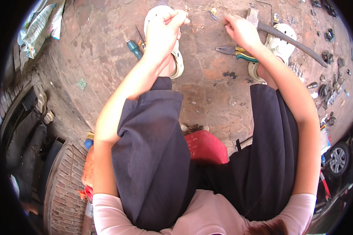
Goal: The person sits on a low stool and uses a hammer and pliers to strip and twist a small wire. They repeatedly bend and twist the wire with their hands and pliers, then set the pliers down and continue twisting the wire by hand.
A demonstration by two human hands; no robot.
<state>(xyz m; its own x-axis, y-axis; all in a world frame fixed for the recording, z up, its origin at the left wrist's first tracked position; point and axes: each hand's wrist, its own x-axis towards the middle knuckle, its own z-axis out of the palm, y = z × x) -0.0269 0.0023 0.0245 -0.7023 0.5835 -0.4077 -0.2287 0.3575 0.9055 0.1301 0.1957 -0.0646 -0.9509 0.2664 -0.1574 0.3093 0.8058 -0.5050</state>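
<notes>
My left hand (166,34) is closed in a pinch above my left clog (177,62); whatever lies between its fingertips is too small to make out. Across from it, my right hand (241,33) has its fingers curled together, and I cannot make out what they hold. Below the right hand lie pliers (239,53) with yellow and green handles. A hammer (286,36) with a long dark handle lies beside that hand, reaching over my right clog (282,49). Left of my left wrist is a screwdriver (135,50) with a teal handle.
Small metal and dark parts (328,58) are strewn on the brick floor (211,94) at the right. A red plastic container (207,147) stands beneath me. White sacks (41,29) lie at far left; a wheel (339,158) shows at lower right.
</notes>
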